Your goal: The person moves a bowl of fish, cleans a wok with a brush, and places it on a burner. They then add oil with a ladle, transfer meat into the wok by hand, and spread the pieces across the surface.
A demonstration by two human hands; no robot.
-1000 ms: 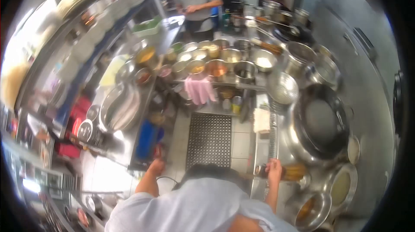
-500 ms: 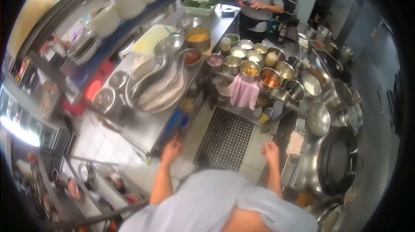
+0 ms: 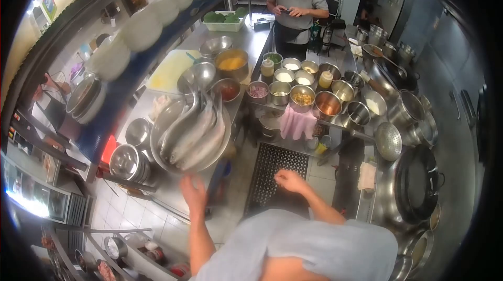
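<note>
Right at the near rim of a large steel bowl [image 3: 224,153] is my left hand [image 3: 194,193], its fingers apart with nothing in them. Several whole silvery fish [image 3: 194,133] lie in that bowl, some ends sticking up over the far rim. My right hand [image 3: 291,181] hangs over the black perforated floor mat [image 3: 255,172]. Its fingers are curled in loosely, and no object shows in them. Behind the fish stand a steel bowl [image 3: 189,78] and a pot of red sauce [image 3: 227,90].
Ahead, steel pots of ingredients [image 3: 303,97] crowd a counter with a pink cloth [image 3: 296,122] over its edge. Woks [image 3: 419,186] and a perforated ladle [image 3: 388,141] line the right side. A person [image 3: 296,8] stands at the back. Stacked bowls [image 3: 126,164] sit left.
My left hand has moved forward to the fish bowl and its fingers have opened. My right hand has swung inward to the left over the mat. The view has shifted closer to the counter.
</note>
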